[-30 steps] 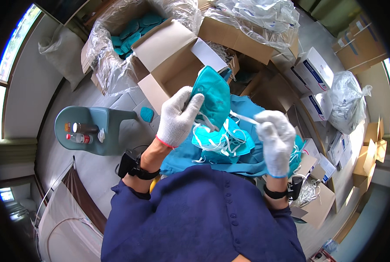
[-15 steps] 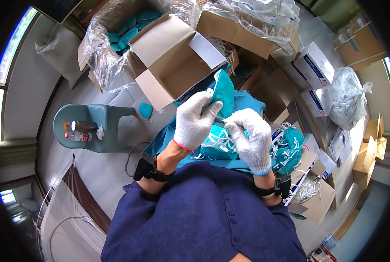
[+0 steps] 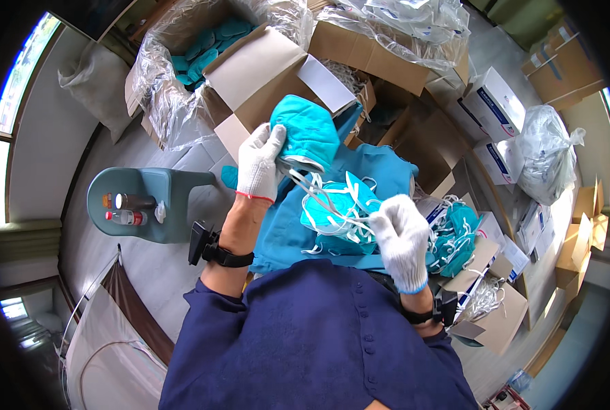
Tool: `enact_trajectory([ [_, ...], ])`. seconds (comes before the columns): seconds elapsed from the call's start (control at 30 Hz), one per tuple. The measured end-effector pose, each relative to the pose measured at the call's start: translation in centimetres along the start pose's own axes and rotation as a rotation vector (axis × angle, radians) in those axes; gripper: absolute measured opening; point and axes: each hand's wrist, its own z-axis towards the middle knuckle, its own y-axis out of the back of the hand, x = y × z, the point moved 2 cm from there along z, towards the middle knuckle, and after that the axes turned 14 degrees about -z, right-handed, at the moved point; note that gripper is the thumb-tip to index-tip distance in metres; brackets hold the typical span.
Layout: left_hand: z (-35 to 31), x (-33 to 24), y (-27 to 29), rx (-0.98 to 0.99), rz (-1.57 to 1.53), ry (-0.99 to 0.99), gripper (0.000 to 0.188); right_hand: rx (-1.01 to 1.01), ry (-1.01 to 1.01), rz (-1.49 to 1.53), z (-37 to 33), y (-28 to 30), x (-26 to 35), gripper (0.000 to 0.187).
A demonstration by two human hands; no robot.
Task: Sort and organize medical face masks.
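Note:
A teal face mask (image 3: 308, 130) with a whitish inner edge is raised over my lap. My left hand (image 3: 259, 164), in a white knit glove, closes its thumb and fingers on the mask's left side. White elastic straps (image 3: 312, 189) run from the mask down to my right hand (image 3: 402, 239), also gloved, whose closed fingers pinch their ends. Beneath, several more teal masks with white straps (image 3: 339, 207) lie heaped on a blue cloth (image 3: 277, 225) across my lap. The fingertips of my right hand are partly hidden.
Past the raised mask stands an opened carton (image 3: 250, 102). Behind it, a plastic-lined box (image 3: 175, 102) holds teal pieces. More strapped masks (image 3: 455, 236) and a box of white straps (image 3: 486, 297) lie right. A stool (image 3: 165, 205) with bottles stands left.
My left hand has moved left and outward, turning the mask so its broad face shows. My right hand has drawn slightly down and right, and the straps now stretch between both hands.

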Motion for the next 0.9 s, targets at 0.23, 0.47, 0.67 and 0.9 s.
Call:
enact_trajectory([
  [0.23, -2.1, 1.9, -0.6, 0.029, -0.117, 0.363, 0.022, -0.309, 0.398, -0.4, 4.0, -0.9, 0.6, 0.08],
  [0.47, -2.9, -1.3, 0.2, 0.141, 0.455, 0.095, 0.045, 0.049, -0.139, 0.426, 5.3, -1.1, 0.5, 0.017],
  [0.67, -3.5, -1.4, -2.7, 0.474, 0.681, -0.011, 0.034, 0.256, -0.283, 0.494, 5.9, -2.0, -1.4, 0.016],
  [0.9, -3.2, 0.9, -2.6, 0.384, 1.082, -0.738, 0.015, -0.116, -0.286, 0.422, 6.1, -3.0, 0.8, 0.024],
])
